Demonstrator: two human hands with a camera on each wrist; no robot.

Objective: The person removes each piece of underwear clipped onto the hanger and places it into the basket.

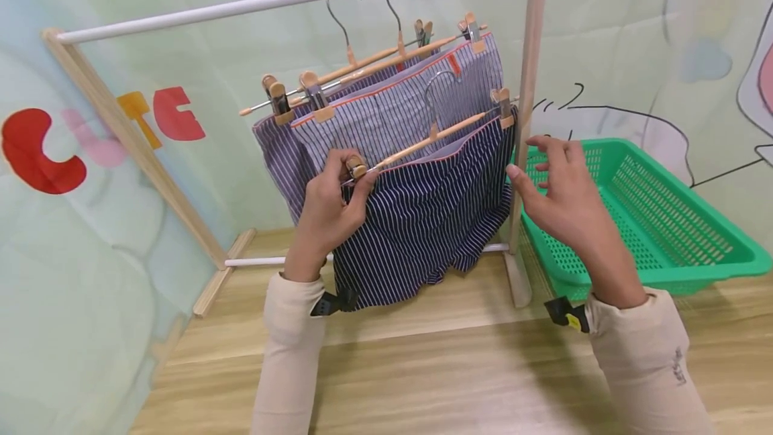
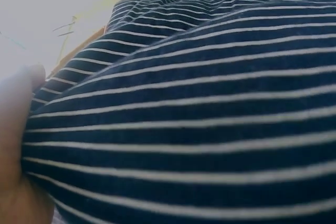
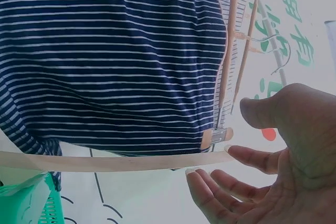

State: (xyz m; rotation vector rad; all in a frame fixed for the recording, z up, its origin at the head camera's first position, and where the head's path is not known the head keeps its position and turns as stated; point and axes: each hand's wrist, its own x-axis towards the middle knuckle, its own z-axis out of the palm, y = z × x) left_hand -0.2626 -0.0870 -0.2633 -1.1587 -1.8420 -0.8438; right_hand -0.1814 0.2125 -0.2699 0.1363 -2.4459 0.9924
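Backdrop letters, nine o'clock, read "CUTE"; right sleeve print, four o'clock, too small to read surely. Left grip narrow, holding clip at end of front hanger; navy striped garment hangs at left grip's three o'clock. Right grip wide, beside wooden post; garment at its nine o'clock. Left wrist view: garment fills most, hiding clip.

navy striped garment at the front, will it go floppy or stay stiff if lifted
Probably floppy: the navy striped garment hangs in ripples and folds. Its upper right corner likely follows the hanger, since a clip grips it there.
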